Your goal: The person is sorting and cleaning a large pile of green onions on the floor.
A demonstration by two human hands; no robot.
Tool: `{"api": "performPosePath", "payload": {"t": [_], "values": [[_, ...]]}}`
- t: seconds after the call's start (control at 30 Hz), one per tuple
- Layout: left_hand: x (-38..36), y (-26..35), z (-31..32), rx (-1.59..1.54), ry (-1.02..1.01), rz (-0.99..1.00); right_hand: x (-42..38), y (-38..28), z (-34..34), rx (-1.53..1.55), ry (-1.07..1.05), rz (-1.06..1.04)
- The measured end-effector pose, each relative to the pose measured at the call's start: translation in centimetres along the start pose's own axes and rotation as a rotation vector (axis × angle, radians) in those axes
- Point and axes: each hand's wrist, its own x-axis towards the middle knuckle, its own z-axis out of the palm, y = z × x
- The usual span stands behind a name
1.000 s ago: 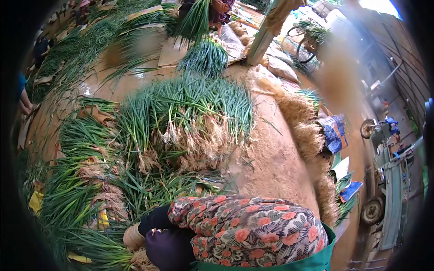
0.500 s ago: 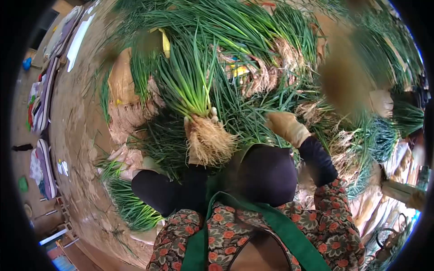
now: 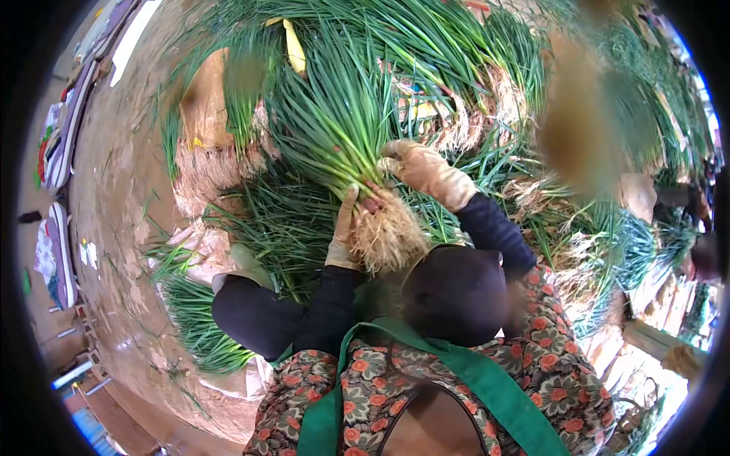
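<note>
Green onions fill the curled, gloved left grip.

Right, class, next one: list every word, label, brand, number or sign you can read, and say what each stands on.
None can be read.
Pale, yellow-marked sheet among the green onions: too blurred to tell if it is printed.
White scraps at the left: too small to tell.
</note>
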Motion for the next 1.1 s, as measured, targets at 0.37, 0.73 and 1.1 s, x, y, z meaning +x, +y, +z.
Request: {"api": "performPosePath", "payload": {"t": [0.37,0.73,1.1], "values": [[6.0,3.2,10.6,-0.278,-0.213,0.232,-1.9,-8.1,-3.2,0.449,0.698,-0.516],[-0.6,10.2,13.3,-0.223,-0.211,0.985,-6.8,0.4,-7.1,0.724,0.193,0.012],[-26.3,27.8,-13.0,0.053,0.518,1.186,-3.0,-1.2,-8.8,0.092,0.351,-0.028]]}}
